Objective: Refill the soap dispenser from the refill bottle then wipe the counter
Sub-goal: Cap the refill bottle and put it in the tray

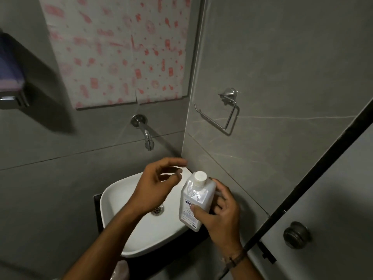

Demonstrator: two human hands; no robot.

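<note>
A white translucent refill bottle [194, 201] with a white cap and a blue-printed label stands tilted over the right edge of the white sink [121, 201]. My right hand [218, 215] grips its body from the right, thumb on the label. My left hand [159, 182] hovers just left of the cap, fingers spread and curled, holding nothing. A wall-mounted soap dispenser [12, 77], dark with a purple tint and a chrome base, hangs at the far left edge.
A chrome tap [146, 134] juts from the grey wall above the sink. A chrome ring holder [224, 114] hangs on the right wall. The mirror is covered with red-patterned paper [119, 49]. A door with a round knob [295, 235] is at the right.
</note>
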